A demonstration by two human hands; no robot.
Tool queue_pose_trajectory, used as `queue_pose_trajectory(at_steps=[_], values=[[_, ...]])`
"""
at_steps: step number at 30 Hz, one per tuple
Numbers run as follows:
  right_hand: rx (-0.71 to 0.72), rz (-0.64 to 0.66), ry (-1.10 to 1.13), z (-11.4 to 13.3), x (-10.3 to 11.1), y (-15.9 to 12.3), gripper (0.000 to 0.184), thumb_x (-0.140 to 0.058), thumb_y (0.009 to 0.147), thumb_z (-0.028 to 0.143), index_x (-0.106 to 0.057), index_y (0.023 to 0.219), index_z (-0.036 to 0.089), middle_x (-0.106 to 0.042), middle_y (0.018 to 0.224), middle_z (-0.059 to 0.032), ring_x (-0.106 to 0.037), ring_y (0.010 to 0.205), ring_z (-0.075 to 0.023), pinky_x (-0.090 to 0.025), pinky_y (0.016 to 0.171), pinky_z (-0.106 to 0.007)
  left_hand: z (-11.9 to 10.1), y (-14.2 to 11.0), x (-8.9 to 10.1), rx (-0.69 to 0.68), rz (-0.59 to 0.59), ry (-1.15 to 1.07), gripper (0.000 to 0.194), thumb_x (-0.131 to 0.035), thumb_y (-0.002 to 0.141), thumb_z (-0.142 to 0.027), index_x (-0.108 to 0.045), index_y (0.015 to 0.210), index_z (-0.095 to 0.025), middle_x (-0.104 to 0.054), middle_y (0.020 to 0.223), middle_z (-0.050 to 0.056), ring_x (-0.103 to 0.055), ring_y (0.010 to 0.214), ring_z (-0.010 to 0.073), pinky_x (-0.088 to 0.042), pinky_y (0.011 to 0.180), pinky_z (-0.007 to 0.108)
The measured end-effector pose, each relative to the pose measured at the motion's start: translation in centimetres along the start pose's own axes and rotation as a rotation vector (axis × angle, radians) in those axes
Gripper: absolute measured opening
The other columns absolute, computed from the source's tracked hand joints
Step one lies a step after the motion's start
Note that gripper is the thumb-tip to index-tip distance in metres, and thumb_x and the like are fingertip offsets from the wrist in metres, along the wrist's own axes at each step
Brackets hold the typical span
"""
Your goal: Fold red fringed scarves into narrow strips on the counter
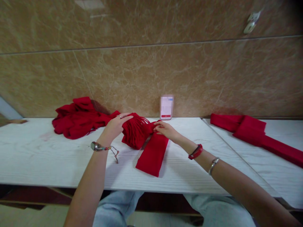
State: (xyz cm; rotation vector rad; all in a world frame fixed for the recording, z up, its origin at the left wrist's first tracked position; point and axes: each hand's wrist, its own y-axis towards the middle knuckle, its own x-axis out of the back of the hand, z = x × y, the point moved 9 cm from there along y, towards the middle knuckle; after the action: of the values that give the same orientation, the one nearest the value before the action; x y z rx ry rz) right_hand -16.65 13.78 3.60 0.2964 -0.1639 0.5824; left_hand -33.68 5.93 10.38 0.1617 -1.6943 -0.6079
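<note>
In front of me on the white table lies a length of red cloth, gathered into many narrow folds with thin strands along its upper right side. My left hand grips its left side, index finger stretched over the top. A flat, smooth red band extends from the cloth toward the table's front edge. At the band's upper end, the bent fingers of my right hand hold the cloth; the fingertips partly cover it. To the left, the cloth runs into a crumpled red heap.
A phone with a lit screen leans upright on the brown marble-look wall. Another folded red cloth lies at the right, past a seam in the white table. A small white object is on the wall.
</note>
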Motion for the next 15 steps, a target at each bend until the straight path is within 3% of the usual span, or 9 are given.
queue_pose_trajectory(at_steps=[3,5,7,10,15], values=[[0.297,0.289,-0.506,1.1,-3.3,-0.8,0.024,-0.053,0.073,0.004,-0.065,0.090,0.017,-0.066,0.098,-0.0073,-0.058,0.096,-0.0192,-0.041,0.091,-0.038,1.8,-0.4,-0.2,0.019,0.085,0.087,0.060,-0.032,0.065,0.011,-0.057,0.115,-0.011,-0.047,0.131,0.008,-0.043,0.120,0.0176,-0.029,0.106,0.032],[0.485,0.487,-0.702,1.2,-5.8,-2.1,0.026,-0.055,0.075,0.005,-0.065,0.098,0.015,-0.065,0.106,-0.0100,-0.055,0.103,-0.0207,-0.038,0.095,-0.038,2.0,-0.5,-1.4,0.013,0.162,0.084,0.064,-0.034,0.061,0.012,-0.059,0.114,-0.014,-0.049,0.128,0.008,-0.045,0.117,0.0189,-0.033,0.103,0.032],[0.594,0.567,-0.805,1.1,-7.1,-3.0,0.023,-0.054,0.079,0.009,-0.065,0.099,0.013,-0.065,0.104,-0.0112,-0.054,0.101,-0.0209,-0.040,0.094,-0.037,1.6,-0.5,-2.7,-0.005,0.227,0.068,0.065,-0.039,0.059,0.010,-0.060,0.115,-0.017,-0.050,0.127,0.008,-0.047,0.115,0.0211,-0.036,0.100,0.032],[0.655,0.493,-0.840,1.3,-7.1,-3.3,0.016,-0.052,0.082,0.012,-0.066,0.090,0.014,-0.065,0.092,-0.0093,-0.055,0.092,-0.0194,-0.043,0.088,-0.035,0.7,-0.4,-3.4,-0.041,0.264,0.038,0.059,-0.046,0.059,0.005,-0.063,0.111,-0.018,-0.054,0.119,0.008,-0.051,0.110,0.0225,-0.039,0.097,0.033],[0.696,0.187,-0.647,2.4,-4.2,-3.4,0.017,-0.048,0.083,0.011,-0.063,0.085,0.019,-0.061,0.089,-0.0069,-0.053,0.088,-0.0182,-0.046,0.080,-0.033,-1.2,0.0,-2.2,-0.069,0.166,0.054,0.058,-0.041,0.063,0.005,-0.060,0.112,-0.019,-0.058,0.113,0.006,-0.056,0.101,0.0192,-0.043,0.092,0.031]])
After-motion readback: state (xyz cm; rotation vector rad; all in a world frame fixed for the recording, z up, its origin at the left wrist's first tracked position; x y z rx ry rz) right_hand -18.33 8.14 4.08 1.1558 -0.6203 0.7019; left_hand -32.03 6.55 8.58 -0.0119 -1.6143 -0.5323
